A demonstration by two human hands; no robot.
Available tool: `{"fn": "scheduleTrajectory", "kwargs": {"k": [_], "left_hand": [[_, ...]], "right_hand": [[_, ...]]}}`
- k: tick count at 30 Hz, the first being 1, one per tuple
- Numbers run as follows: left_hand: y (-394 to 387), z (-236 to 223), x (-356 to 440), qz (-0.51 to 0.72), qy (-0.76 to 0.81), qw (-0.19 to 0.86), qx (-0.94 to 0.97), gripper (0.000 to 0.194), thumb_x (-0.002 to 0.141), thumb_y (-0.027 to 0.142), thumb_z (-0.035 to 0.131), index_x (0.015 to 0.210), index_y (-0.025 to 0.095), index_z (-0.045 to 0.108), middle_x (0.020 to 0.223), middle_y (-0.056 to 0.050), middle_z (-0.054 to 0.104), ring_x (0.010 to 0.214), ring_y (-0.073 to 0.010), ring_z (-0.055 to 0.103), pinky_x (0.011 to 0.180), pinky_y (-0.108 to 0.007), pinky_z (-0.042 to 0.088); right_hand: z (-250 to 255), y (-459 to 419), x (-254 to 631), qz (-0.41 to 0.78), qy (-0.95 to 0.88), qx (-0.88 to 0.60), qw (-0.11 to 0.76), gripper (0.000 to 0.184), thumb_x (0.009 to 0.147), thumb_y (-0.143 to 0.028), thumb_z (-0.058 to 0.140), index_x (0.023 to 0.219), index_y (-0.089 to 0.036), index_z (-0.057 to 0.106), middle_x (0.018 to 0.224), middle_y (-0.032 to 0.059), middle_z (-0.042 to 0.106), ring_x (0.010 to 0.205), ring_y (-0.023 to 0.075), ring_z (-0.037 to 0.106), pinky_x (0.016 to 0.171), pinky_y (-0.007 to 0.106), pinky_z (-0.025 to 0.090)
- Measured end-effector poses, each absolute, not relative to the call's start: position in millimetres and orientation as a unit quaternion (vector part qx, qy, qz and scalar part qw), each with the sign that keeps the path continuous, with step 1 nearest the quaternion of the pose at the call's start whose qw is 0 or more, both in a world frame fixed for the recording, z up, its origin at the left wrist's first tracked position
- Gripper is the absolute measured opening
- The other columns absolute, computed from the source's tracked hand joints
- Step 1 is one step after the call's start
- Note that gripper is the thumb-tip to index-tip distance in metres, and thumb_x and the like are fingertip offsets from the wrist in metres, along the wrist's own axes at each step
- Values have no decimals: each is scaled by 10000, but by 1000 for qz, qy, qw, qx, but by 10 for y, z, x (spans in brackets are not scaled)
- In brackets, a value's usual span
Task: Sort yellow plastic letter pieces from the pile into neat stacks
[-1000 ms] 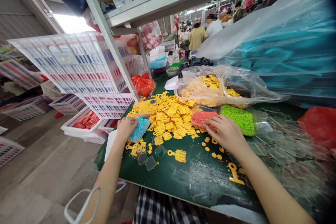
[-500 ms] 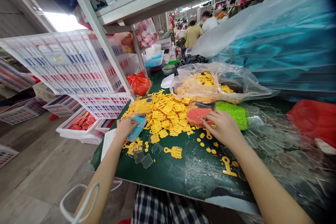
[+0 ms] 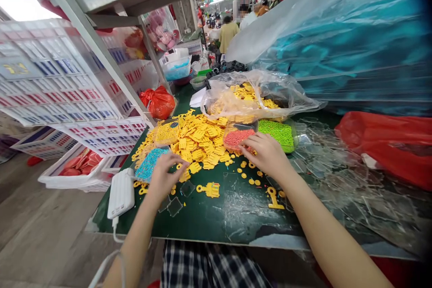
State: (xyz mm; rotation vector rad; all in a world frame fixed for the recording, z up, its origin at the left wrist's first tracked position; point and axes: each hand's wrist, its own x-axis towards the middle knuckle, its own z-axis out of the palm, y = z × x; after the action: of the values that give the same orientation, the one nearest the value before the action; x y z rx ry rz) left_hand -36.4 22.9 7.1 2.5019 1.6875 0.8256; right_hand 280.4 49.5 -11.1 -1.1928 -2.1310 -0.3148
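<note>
My left hand (image 3: pixel 165 174) is just right of the clear tray of blue beads (image 3: pixel 150 164), thumb and fingertips drawn together in a pinch. Whatever is between them is too small to make out. At the near edge of the red bead tray (image 3: pixel 238 138), my right hand (image 3: pixel 265 154) pinches too, its fingertips partly hidden. Between the hands lies a heap of yellow plastic pieces (image 3: pixel 199 137). One yellow ring-ended piece (image 3: pixel 209 190), with small coloured bits in it, lies flat on the green table (image 3: pixel 236 216) in front of me.
Green beads (image 3: pixel 276 135) and yellow beads (image 3: pixel 167 132) fill other trays. Thin clear plates (image 3: pixel 337 166) spread over the right side, beside a red bag (image 3: pixel 388 144). A white power bank (image 3: pixel 121 193) with a cable lies at the left edge. A shelf post (image 3: pixel 91 49) rises at left.
My left hand has moved off the blue beads to the right, toward the table's middle. My right hand stays by the red beads. The camera view has shifted.
</note>
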Motion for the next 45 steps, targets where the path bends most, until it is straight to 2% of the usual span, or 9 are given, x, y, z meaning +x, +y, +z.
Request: {"fn": "scheduleTrajectory", "kwargs": {"k": [3,7,22,30,45], "left_hand": [[-10,-128,-34,253,445,59,857,254,942,395,548,863,246,738,895,-37,691,874,-196,593,821,-354,440],[-120,-280,94,205,426,86,877,250,957,359,536,868,254,745,874,-29,682,835,-183,574,797,-355,440],[-124,-397,61,221,418,73,878,292,977,378,501,919,257,761,891,-40,699,854,-190,585,790,-357,442],[-129,-377,48,260,441,52,857,264,988,334,481,1023,244,727,963,-46,703,915,-196,596,823,-355,447],[-155,-347,98,234,431,46,870,207,956,251,515,924,236,720,984,-45,677,936,-203,579,832,-373,434]], "right_hand": [[-95,495,2836,-118,-806,-469,342,264,967,-293,470,813,-209,667,778,53,693,781,223,563,662,333,366],[-88,489,2849,-109,-803,-472,347,259,962,-288,472,818,-213,674,777,48,697,759,219,556,663,335,369],[-78,427,2732,-85,-826,-457,319,264,976,-315,484,829,-214,678,790,43,709,776,209,583,666,319,362],[-88,415,2694,-78,-838,-450,298,238,958,-278,493,831,-214,684,758,36,696,758,203,577,666,313,358],[-67,400,2693,-83,-841,-452,284,250,957,-271,486,823,-204,686,769,41,710,764,198,587,657,307,345]]}}
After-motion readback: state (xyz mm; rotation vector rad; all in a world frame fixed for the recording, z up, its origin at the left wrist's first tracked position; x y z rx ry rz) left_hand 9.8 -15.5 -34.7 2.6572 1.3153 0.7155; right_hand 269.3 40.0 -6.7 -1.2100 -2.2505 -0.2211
